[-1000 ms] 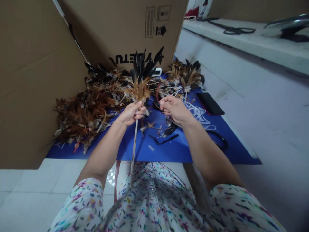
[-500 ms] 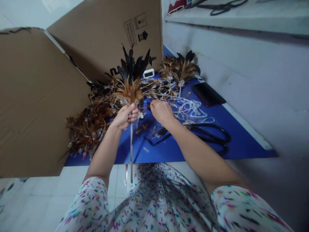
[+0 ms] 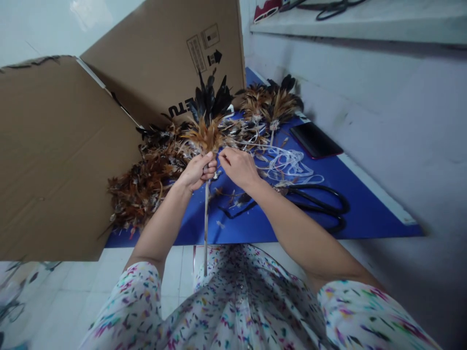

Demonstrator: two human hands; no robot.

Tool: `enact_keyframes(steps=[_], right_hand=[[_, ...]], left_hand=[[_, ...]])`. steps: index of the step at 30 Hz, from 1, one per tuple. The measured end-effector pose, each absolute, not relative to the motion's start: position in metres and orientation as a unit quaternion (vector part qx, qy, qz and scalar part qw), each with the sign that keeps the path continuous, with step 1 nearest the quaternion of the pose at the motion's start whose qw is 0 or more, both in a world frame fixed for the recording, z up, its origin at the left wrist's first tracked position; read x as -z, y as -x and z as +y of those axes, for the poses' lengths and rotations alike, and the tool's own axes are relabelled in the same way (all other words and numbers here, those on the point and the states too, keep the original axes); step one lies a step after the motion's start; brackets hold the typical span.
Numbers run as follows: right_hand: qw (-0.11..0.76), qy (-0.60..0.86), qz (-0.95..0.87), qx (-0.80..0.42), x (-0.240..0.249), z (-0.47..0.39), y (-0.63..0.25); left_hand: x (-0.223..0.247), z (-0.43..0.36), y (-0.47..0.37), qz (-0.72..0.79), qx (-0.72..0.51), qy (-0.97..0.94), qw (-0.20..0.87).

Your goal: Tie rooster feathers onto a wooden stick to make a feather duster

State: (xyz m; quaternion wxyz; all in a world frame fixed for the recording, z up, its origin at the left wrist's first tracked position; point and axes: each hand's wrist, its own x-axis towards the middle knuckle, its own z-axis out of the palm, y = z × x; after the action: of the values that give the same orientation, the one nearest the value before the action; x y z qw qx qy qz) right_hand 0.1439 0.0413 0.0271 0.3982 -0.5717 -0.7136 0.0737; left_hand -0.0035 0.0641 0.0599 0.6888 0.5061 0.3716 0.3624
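Black and orange-brown feathers (image 3: 207, 109) fan upward from the top of a thin stick (image 3: 206, 218). My left hand (image 3: 200, 171) is wrapped round the stick just below the feathers. Close on its right, my right hand (image 3: 239, 166) is closed with fingertips pinched; whatever it holds is too small to make out. A large pile of brown feathers (image 3: 136, 194) lies to the left on the blue table surface (image 3: 255, 226). Behind my hands are more loose, pale-quilled feathers (image 3: 242, 133).
Cardboard panels (image 3: 47, 160) stand at the left and back. White ribbon (image 3: 288, 163), black tubing (image 3: 321, 194) and a phone (image 3: 315, 140) lie at the right. Two feather bunches (image 3: 275, 104) rest near the wall, below a shelf (image 3: 365, 22) bearing scissors.
My left hand and the feathered stick have moved slightly right. My right hand has come in left, nearer to the feather base. The pinkish strand between the hands no longer shows.
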Motion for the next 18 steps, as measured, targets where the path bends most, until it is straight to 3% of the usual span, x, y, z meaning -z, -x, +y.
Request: enact_keyframes(steps=[18], right_hand=[[0.389,0.549,-0.737,-0.062,-0.0246,0.0377,-0.1437]], left_hand=[[-0.0558,0.0614,0.0111,0.369,-0.378,-0.526,0.666]])
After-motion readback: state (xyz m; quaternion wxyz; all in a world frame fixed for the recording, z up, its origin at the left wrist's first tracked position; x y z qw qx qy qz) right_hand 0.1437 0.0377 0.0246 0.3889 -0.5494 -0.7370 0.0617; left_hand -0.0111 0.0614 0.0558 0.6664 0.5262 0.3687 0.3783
